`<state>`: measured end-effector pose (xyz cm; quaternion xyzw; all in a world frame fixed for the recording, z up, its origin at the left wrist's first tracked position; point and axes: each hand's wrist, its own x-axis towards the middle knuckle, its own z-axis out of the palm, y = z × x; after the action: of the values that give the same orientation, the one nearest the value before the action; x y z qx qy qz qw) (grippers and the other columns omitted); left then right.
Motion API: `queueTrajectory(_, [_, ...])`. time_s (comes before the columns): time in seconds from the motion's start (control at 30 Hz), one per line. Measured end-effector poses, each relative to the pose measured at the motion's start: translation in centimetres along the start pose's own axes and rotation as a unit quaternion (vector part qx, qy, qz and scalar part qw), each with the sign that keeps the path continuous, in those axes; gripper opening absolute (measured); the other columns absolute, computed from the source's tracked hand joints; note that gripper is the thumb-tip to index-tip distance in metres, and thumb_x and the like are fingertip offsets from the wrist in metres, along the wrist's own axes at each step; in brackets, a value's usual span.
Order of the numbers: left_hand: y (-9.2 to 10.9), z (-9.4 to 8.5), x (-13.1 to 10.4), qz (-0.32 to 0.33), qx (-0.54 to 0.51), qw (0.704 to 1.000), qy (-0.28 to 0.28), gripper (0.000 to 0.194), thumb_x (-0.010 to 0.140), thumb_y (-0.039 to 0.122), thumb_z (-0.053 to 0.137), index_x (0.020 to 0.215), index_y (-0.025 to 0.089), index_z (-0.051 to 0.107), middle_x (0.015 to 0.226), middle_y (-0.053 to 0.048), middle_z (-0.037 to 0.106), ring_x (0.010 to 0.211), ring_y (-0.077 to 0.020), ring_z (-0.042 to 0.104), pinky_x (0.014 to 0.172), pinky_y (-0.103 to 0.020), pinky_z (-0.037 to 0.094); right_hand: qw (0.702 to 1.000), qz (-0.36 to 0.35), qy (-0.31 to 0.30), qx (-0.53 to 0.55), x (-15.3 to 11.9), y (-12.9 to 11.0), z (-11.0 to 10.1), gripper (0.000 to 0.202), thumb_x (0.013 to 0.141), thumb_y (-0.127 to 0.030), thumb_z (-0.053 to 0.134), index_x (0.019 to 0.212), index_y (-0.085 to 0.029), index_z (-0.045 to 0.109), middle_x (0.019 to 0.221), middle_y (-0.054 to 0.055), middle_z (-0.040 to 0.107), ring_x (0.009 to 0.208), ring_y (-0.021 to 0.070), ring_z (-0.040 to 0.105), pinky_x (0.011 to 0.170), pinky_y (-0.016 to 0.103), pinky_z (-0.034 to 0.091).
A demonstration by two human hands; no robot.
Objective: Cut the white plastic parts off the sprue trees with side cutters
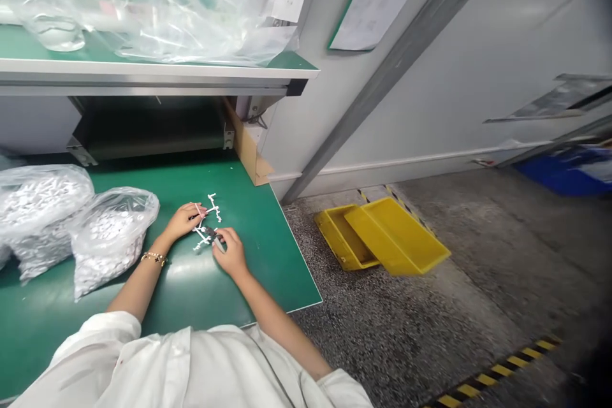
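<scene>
A white branched plastic sprue (213, 208) with small parts at its tips is in front of me, close above or on the green tabletop. The fingers of my left hand (183, 220) are closed on its middle. My right hand (231, 252) grips a small pair of side cutters (220, 243) with pale handles. Their dark jaws lie at the sprue's lower branch, near my left fingertips; whether the blades touch it is too small to tell.
Clear bags of small white parts (109, 226) stand left on the green table (268, 268). A shelf (157, 70) with plastic film (191, 19) spans the back, above a dark conveyor belt (153, 124). Cardboard (246, 146) edges the right side. Yellow bins (401, 236) sit on the floor.
</scene>
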<state>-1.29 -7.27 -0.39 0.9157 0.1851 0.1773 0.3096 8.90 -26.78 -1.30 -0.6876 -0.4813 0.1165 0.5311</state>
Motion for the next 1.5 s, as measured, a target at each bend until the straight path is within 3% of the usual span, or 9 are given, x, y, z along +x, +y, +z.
queueTrajectory(0.1, [2.4, 0.0, -4.0, -0.043, 0.003, 0.996, 0.084, 0.040, 0.090, 0.041, 0.044, 0.122, 0.020, 0.055, 0.125, -0.012, 0.054, 0.122, -0.0235, 0.047, 0.106, -0.042, 0.036, 0.999, -0.004, 0.021, 0.038, 0.0, 0.0, -0.2, 0.026, 0.074, -0.019, 0.050, 0.099, -0.018, 0.059, 0.091, 0.004, 0.056, 0.076, 0.0135, 0.054, 0.072, 0.025, 0.047])
queueTrajectory(0.2, [5.4, 0.7, -7.8, -0.108, 0.042, 0.976, 0.183, 0.038, 0.091, 0.043, 0.042, 0.116, 0.017, 0.055, 0.109, -0.012, 0.053, 0.109, -0.0239, 0.052, 0.097, -0.041, 0.043, 0.998, 0.000, 0.047, 0.050, 0.0, 0.1, -0.2, 0.022, 0.077, -0.021, 0.049, 0.098, -0.018, 0.057, 0.088, 0.004, 0.055, 0.076, 0.0144, 0.053, 0.071, 0.026, 0.046])
queueTrajectory(0.33, [9.8, 2.9, -11.0, -0.153, 0.070, 0.977, 0.134, 0.036, 0.091, 0.045, 0.044, 0.110, 0.018, 0.055, 0.091, -0.007, 0.053, 0.078, -0.0195, 0.056, 0.072, -0.034, 0.049, 0.997, 0.004, 0.055, 0.053, -0.1, 0.0, -0.3, 0.020, 0.079, -0.023, 0.049, 0.097, -0.018, 0.056, 0.088, 0.004, 0.055, 0.078, 0.0152, 0.052, 0.069, 0.027, 0.045])
queueTrajectory(0.5, [13.1, 5.0, -11.8, -0.134, 0.224, 0.958, 0.117, 0.048, 0.085, 0.051, 0.052, 0.120, 0.017, 0.055, 0.088, -0.010, 0.055, 0.078, -0.0239, 0.055, 0.068, -0.036, 0.044, 0.995, 0.035, 0.078, 0.059, -0.3, 0.3, -0.3, 0.021, 0.082, -0.031, 0.048, 0.098, -0.019, 0.054, 0.091, 0.005, 0.057, 0.084, 0.0169, 0.054, 0.076, 0.029, 0.045])
queueTrajectory(0.7, [13.2, 4.0, -12.3, -0.131, 0.278, 0.941, 0.141, 0.028, 0.093, 0.034, 0.043, 0.105, 0.018, 0.064, 0.083, -0.011, 0.058, 0.081, -0.0252, 0.053, 0.067, -0.036, 0.039, 0.991, 0.055, 0.088, 0.080, -0.6, 1.0, 0.0, 0.023, 0.082, -0.034, 0.048, 0.099, -0.018, 0.053, 0.092, 0.006, 0.059, 0.086, 0.0172, 0.056, 0.080, 0.031, 0.046])
queueTrajectory(0.93, [11.8, 2.9, -8.0, 0.030, 0.257, 0.965, 0.031, 0.042, 0.092, 0.014, 0.042, 0.133, 0.022, 0.046, 0.132, -0.007, 0.054, 0.125, -0.0233, 0.042, 0.097, -0.037, 0.036, 0.989, 0.062, 0.087, 0.104, -0.7, 1.0, 0.0, 0.026, 0.082, -0.036, 0.049, 0.100, -0.018, 0.054, 0.095, 0.007, 0.060, 0.089, 0.0178, 0.057, 0.084, 0.033, 0.046])
queueTrajectory(1.1, [10.7, 3.3, -6.8, 0.034, 0.261, 0.964, -0.033, 0.023, 0.092, 0.021, 0.049, 0.107, 0.020, 0.066, 0.095, -0.007, 0.070, 0.106, -0.0226, 0.057, 0.089, -0.036, 0.042, 0.984, 0.079, 0.102, 0.120, -0.8, 1.2, -0.1, 0.027, 0.083, -0.037, 0.048, 0.100, -0.017, 0.053, 0.096, 0.008, 0.061, 0.087, 0.0165, 0.058, 0.083, 0.032, 0.047])
queueTrajectory(1.27, [11.5, 1.0, -10.6, 0.099, 0.269, 0.951, 0.112, 0.032, 0.095, 0.017, 0.042, 0.120, 0.025, 0.059, 0.107, -0.005, 0.070, 0.108, -0.0168, 0.060, 0.095, -0.035, 0.042, 0.983, 0.083, 0.103, 0.131, -0.9, 1.5, -0.1, 0.028, 0.083, -0.038, 0.048, 0.101, -0.018, 0.053, 0.094, 0.006, 0.061, 0.086, 0.0160, 0.058, 0.083, 0.032, 0.047])
queueTrajectory(1.5, [15.5, -3.2, -14.4, 0.187, 0.371, 0.865, 0.281, 0.043, 0.089, 0.015, 0.057, 0.128, 0.032, 0.052, 0.104, 0.004, 0.072, 0.112, -0.0124, 0.060, 0.101, -0.029, 0.037, 0.982, 0.085, 0.090, 0.139, -0.9, 1.9, 0.1, 0.029, 0.082, -0.038, 0.051, 0.102, -0.017, 0.055, 0.096, 0.007, 0.060, 0.088, 0.0167, 0.057, 0.085, 0.033, 0.046])
